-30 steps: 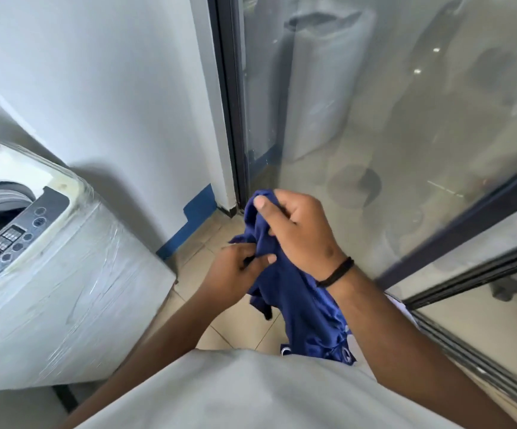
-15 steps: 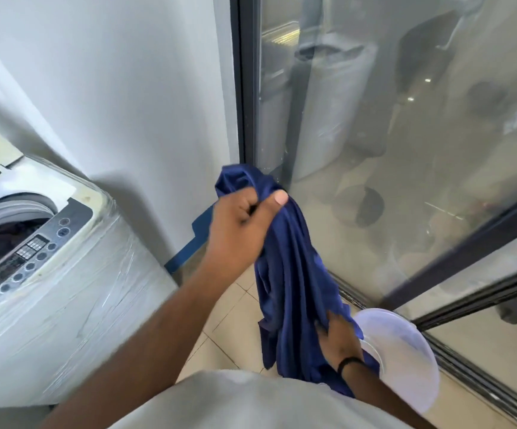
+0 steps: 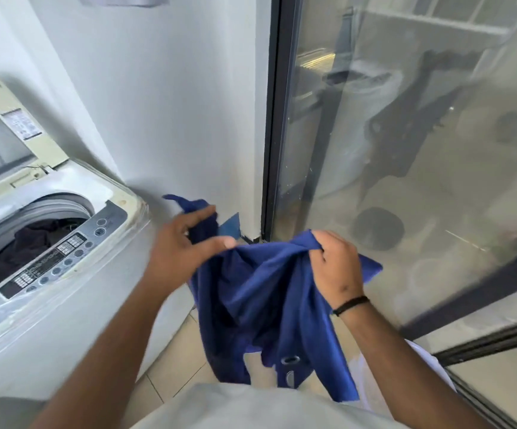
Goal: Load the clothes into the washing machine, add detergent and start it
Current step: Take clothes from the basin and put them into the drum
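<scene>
In the head view, a blue garment (image 3: 269, 301) hangs at the lower centre of the frame, stretched between both hands above the tiled floor (image 3: 170, 370). The right hand (image 3: 336, 263) is fisted tight on a bunched upper edge, while the left hand (image 3: 186, 243) pinches another part between thumb and forefinger, its other fingers spread loose. At the left edge stands the washer (image 3: 50, 305), lid (image 3: 9, 131) up, with dark clothes (image 3: 31, 243) in its drum, well apart from the garment.
</scene>
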A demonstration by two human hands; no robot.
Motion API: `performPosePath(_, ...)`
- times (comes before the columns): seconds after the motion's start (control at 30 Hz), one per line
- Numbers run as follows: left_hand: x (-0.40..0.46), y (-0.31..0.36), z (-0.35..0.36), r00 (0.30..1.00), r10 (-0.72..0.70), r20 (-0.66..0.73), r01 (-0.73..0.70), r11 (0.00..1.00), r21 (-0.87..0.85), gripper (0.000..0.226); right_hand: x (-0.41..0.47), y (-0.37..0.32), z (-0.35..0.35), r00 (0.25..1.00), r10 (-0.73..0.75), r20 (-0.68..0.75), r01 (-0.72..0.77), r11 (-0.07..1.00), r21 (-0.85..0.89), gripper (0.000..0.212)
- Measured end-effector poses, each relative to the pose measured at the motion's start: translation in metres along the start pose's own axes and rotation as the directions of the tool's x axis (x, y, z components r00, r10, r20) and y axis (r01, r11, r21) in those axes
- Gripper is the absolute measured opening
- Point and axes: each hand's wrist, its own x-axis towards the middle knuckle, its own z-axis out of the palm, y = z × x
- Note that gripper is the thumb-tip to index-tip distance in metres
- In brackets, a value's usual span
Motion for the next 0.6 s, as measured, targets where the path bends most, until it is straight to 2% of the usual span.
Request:
performPosePath(0.07,-0.003,0.003,0.020,0.987,0.071,0.141,-0.083,0.993,0.080,0.076,0.009,-0.054,-0.001,0.992,-0.122,-0.012,0.122,0.978,0.170,0.021)
performPosePath(0.1,-0.004,0.006,0.029,0.978,0.117,0.173,-0.137,0.984,0.111,0.059,0.011,-0.077,-0.002,0.984,-0.178,-0.019,0.178,0.955,0.239,0.022)
performPosePath(0.17,-0.004,0.014,0.042,0.978,0.173,0.117,-0.188,0.973,0.131,0.023,0.013,-0.107,-0.003,0.965,-0.263,0.022,0.235,0.895,0.378,0.025)
performPosePath(0.2,-0.002,0.014,0.045,0.983,0.171,0.063,-0.178,0.977,0.122,0.024,0.014,-0.113,-0.003,0.957,-0.279,0.081,0.213,0.864,0.455,0.030)
performPosePath(0.27,0.006,0.014,0.041,0.984,0.174,-0.032,-0.169,0.977,0.130,0.039,0.013,-0.109,-0.002,0.945,-0.265,0.190,0.112,0.811,0.575,0.055)
performPosePath(0.33,0.013,0.012,0.032,0.987,0.150,-0.054,-0.142,0.981,0.133,0.035,0.004,-0.089,0.006,0.969,-0.186,0.161,0.052,0.794,0.605,0.074)
performPosePath(0.4,0.018,0.009,0.027,0.991,0.103,-0.085,-0.096,0.991,0.090,0.037,-0.014,-0.065,0.022,0.995,-0.003,0.104,-0.053,0.851,0.523,0.080)
performPosePath(0.43,0.020,0.009,0.026,0.990,0.086,-0.113,-0.080,0.995,0.058,0.043,-0.024,-0.050,0.033,0.988,0.077,0.131,-0.127,0.892,0.435,0.083)
performPosePath(0.5,0.022,0.012,0.025,0.984,0.061,-0.166,-0.066,0.998,-0.022,0.050,-0.040,-0.022,0.058,0.930,0.176,0.322,-0.254,0.943,0.218,0.094)
performPosePath(0.57,0.023,0.019,0.022,0.982,0.047,-0.186,-0.068,0.992,-0.109,0.049,-0.049,0.000,0.083,0.825,0.204,0.527,-0.268,0.962,0.047,0.098)
performPosePath(0.6,0.025,0.023,0.020,0.979,0.043,-0.197,-0.071,0.988,-0.135,0.048,-0.049,0.007,0.093,0.774,0.208,0.598,-0.272,0.962,0.017,0.093)
